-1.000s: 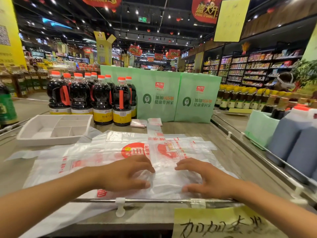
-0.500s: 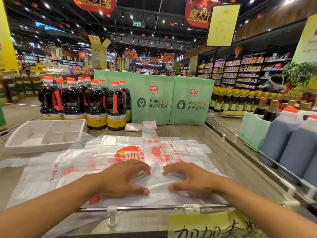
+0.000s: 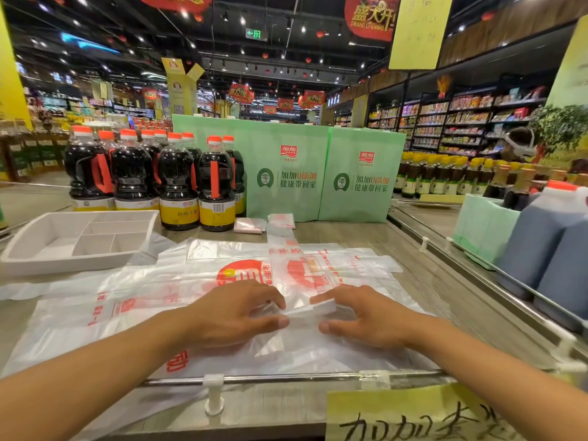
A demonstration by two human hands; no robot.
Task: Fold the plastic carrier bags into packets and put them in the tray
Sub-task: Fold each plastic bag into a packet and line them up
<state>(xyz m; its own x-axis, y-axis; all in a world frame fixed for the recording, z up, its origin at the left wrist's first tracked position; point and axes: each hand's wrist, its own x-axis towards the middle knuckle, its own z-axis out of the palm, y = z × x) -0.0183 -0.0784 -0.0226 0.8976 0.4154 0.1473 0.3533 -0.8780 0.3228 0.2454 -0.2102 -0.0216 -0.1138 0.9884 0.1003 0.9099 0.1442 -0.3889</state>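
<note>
Several clear plastic carrier bags point(image 3: 197, 275) with red print lie spread flat on the counter. A long folded strip of one bag point(image 3: 283, 249) runs from the back toward me. My left hand point(image 3: 235, 313) and my right hand point(image 3: 366, 316) pinch its near end point(image 3: 305, 311), which is lifted into a small fold between the thumbs and fingers. A white divided tray point(image 3: 38, 259) sits at the left, with nothing in it that I can see. Two small folded packets point(image 3: 264, 222) lie at the back by the green boxes.
Dark soy sauce bottles point(image 3: 178, 183) stand behind the tray. Two green boxes point(image 3: 286, 173) close the back. A metal rail point(image 3: 286, 378) runs along the near edge, with a yellow handwritten sign point(image 3: 413, 415) below. Large jugs point(image 3: 547, 246) stand beyond the right rail.
My hands have come closer together and raised the bag's near end into a fold, where earlier they pressed it flat. The view has tilted slightly.
</note>
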